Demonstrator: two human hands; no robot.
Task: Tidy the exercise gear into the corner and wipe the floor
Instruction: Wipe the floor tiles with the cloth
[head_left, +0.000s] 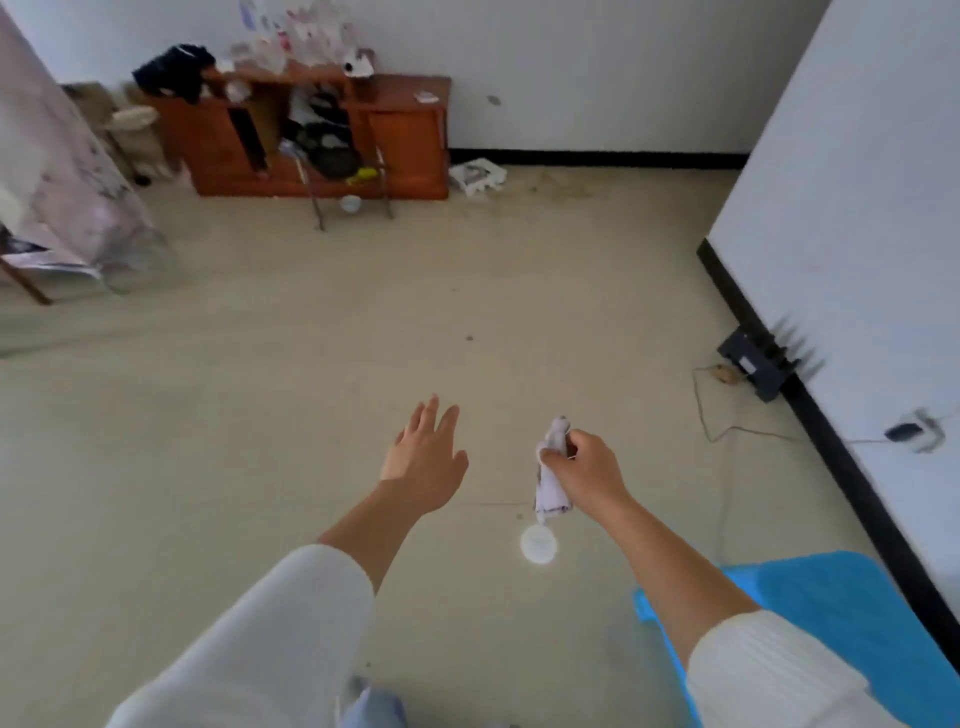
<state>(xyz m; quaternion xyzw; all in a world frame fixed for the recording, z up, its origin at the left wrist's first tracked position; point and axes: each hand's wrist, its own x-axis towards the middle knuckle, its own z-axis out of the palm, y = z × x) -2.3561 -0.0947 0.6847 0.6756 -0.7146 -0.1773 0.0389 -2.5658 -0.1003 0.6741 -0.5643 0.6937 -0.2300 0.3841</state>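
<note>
Your right fingers (551, 456) curl round a pale cloth (549, 493), which hangs from your right hand (584, 470) above the floor (260, 415). Your left hand (423, 462) hovers beside it, fingers spread wide, holding nothing. A blue mat (857, 623) lies on the floor at the near right, along the wall (857, 208).

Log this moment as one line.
left hand: open, over floor | right hand: grips crumpled white cloth | flat blue mat: on floor near wall
</note>
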